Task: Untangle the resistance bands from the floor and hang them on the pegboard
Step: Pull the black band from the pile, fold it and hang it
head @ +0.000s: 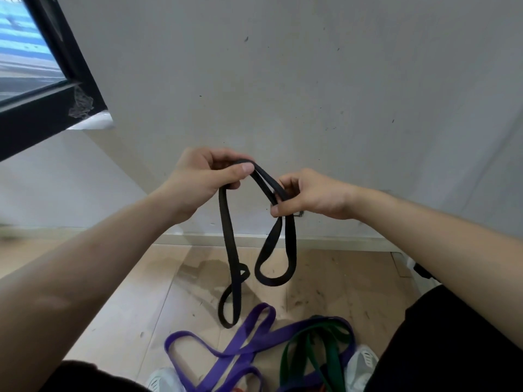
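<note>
The task looked to be at an early stage. The left hand and the right hand each pinched the black band between thumb and curled fingers. Between the two grips the band made a short arch. Below each grip it hung in a long loop, so its long axis was vertical and the loops pointed down. Under the left grip there was one twist. Whether the lowest loop touched the floor, I cannot tell. Further below both grips, the purple band and the green band lay crossed on the floor, not yet untangled. No pegboard was in view, so I judge that all the hanging was left.
</note>
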Demonstrator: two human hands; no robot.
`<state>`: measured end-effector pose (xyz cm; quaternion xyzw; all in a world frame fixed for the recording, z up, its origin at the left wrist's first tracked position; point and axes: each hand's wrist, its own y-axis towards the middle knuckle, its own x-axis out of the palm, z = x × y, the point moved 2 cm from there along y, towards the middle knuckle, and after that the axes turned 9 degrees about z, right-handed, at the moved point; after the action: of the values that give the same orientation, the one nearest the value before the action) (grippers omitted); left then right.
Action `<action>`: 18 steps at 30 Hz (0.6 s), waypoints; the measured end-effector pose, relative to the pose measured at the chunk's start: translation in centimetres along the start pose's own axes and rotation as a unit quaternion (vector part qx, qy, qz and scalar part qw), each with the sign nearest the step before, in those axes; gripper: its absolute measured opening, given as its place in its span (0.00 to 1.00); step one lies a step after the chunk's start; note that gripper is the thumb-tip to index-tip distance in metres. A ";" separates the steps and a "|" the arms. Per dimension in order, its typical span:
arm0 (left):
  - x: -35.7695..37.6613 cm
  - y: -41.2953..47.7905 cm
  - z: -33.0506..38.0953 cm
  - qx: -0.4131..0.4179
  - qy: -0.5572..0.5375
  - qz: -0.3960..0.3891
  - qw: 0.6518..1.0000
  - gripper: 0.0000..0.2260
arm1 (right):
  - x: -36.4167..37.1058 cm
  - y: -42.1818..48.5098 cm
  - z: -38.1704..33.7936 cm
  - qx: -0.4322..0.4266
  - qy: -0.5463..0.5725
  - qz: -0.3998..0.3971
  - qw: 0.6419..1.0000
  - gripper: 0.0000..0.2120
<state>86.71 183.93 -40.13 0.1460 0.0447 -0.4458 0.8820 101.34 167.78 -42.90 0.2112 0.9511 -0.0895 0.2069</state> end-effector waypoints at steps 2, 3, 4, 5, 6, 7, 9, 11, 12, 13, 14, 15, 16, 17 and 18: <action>-0.9 0.4 0.1 -0.004 -0.028 0.035 0.999 0.05 | -0.1 0.0 0.5 0.014 -0.015 -0.004 1.000 0.08; -1.4 0.5 0.0 -0.007 -0.040 0.044 0.998 0.05 | -0.3 0.0 0.8 0.020 -0.018 0.000 1.000 0.07; -1.9 0.6 -0.1 -0.011 -0.045 0.048 0.998 0.05 | -0.5 0.0 0.8 0.022 -0.018 0.006 1.000 0.08; -2.3 0.6 -0.4 -0.013 -0.040 0.046 0.998 0.05 | -0.6 0.0 0.8 0.024 -0.013 0.011 1.000 0.10; -2.7 0.5 -0.6 -0.014 -0.028 0.039 0.999 0.05 | -0.7 -0.1 0.8 0.029 0.000 0.011 1.000 0.12; -2.9 0.4 -0.8 -0.018 -0.012 0.025 0.999 0.06 | -0.8 -0.1 0.8 0.034 0.020 0.010 0.999 0.13; -3.3 0.3 -1.3 -0.035 0.015 -0.009 0.999 0.09 | -1.1 -0.3 0.9 0.040 0.054 0.006 0.998 0.12; -3.7 0.0 -1.8 -0.048 0.039 -0.043 0.997 0.17 | -1.5 -0.4 0.9 0.039 0.076 0.004 0.996 0.10; -3.7 -0.1 -2.0 -0.051 0.051 -0.056 0.996 0.19 | -1.7 -0.3 0.9 0.033 0.088 0.004 0.996 0.09; -3.5 -0.2 -2.1 -0.052 0.060 -0.066 0.995 0.20 | -2.0 -0.3 0.8 0.024 0.101 0.006 0.995 0.09; -3.2 -0.3 -2.2 -0.051 0.063 -0.073 0.994 0.19 | -2.1 -0.4 0.6 0.016 0.114 0.008 0.993 0.08; -2.7 -0.4 -2.1 -0.051 0.058 -0.077 0.994 0.18 | -2.2 -0.4 0.4 0.008 0.123 0.009 0.992 0.07; -2.2 -0.5 -1.9 -0.049 0.052 -0.078 0.994 0.17 | -2.1 -0.5 0.0 0.002 0.129 0.009 0.992 0.06; -1.6 -0.6 -1.7 -0.045 0.049 -0.080 0.995 0.17 | -1.9 -0.6 -0.2 -0.005 0.133 0.007 0.991 0.06; -1.0 -0.6 -1.4 -0.038 0.047 -0.081 0.995 0.18 | -1.7 -0.6 -0.5 -0.009 0.137 0.003 0.991 0.06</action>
<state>85.66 184.80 -41.43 0.1292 0.1151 -0.5067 0.8446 102.30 166.71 -41.64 0.2224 0.9706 -0.0505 0.0769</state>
